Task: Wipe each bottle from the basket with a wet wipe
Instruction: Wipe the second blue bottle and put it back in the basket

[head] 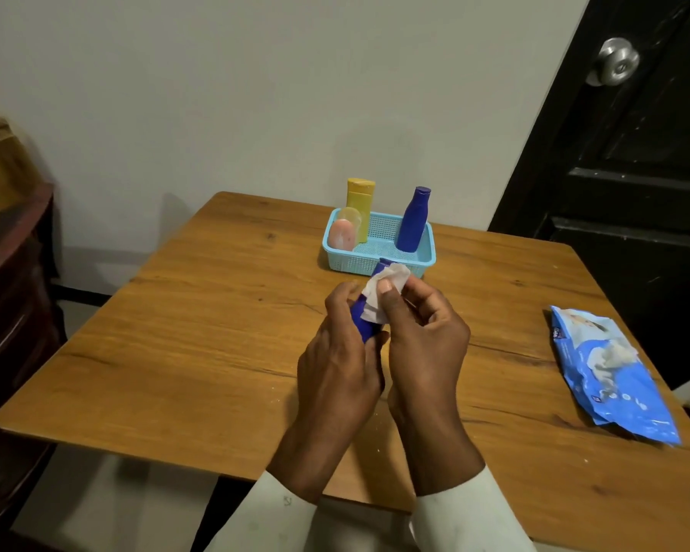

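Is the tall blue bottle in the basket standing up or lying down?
Upright: the tall blue bottle stands on its base inside the basket, cap on top.

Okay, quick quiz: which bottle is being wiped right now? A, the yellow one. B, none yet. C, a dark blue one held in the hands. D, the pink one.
C: the left hand grips a dark blue bottle while the right hand presses the white wipe against it; the yellow bottle stands in the basket.

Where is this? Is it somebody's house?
Probably a room in a home. There is a small wooden table against a plain wall, a dark door with a round knob, and a basket of toiletry bottles.
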